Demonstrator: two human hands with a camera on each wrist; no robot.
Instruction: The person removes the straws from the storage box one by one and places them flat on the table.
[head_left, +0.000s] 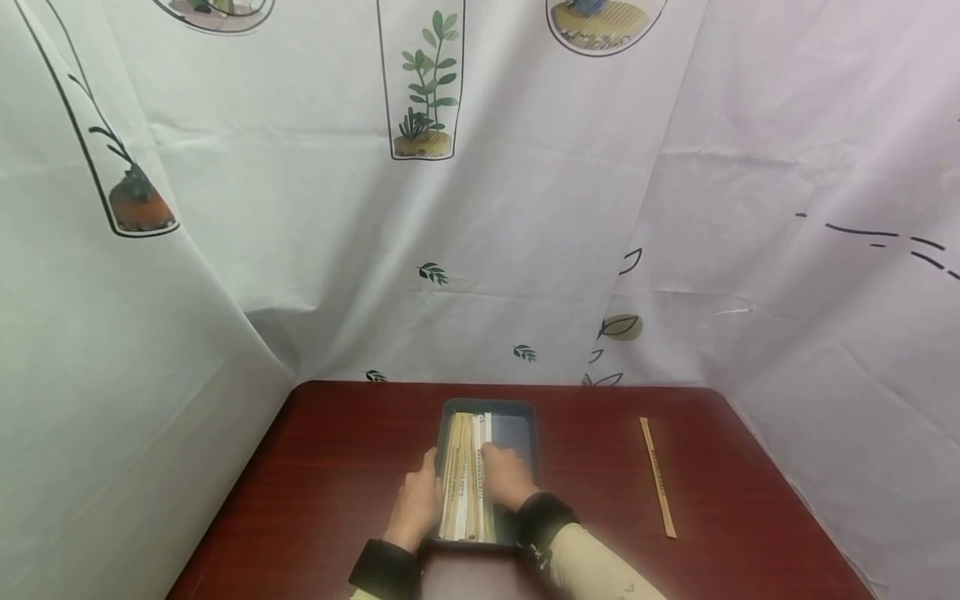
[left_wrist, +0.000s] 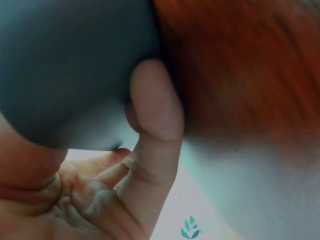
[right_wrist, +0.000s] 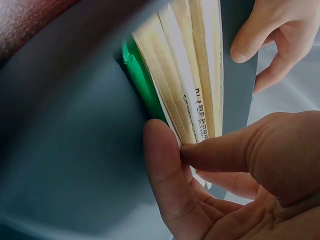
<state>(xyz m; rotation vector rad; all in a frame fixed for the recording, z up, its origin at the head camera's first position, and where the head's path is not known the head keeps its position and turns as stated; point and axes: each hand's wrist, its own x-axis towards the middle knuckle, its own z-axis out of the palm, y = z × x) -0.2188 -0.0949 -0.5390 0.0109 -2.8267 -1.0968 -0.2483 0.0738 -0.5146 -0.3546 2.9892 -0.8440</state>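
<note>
A dark grey tray [head_left: 513, 433] holds several long, narrow paper-wrapped chopstick packets [head_left: 461, 483], cream and white with printed characters, bunched along its left side. My left hand [head_left: 416, 504] grips the tray's left wall; in the left wrist view its fingers [left_wrist: 157, 105] curl against the grey surface. Inside the tray, my right hand [head_left: 510, 477] is at the right edge of the bunch. The right wrist view shows its thumb and index finger [right_wrist: 167, 170] pinching the edge of the outermost packet. Beside the packets there, a shiny green wrapper [right_wrist: 142, 77] shows partly.
One tan wrapped packet [head_left: 657, 479] lies alone on the reddish-brown table [head_left: 600, 450], right of the tray. A white cloth [head_left: 525, 217] printed with plants hangs behind the table and along both sides.
</note>
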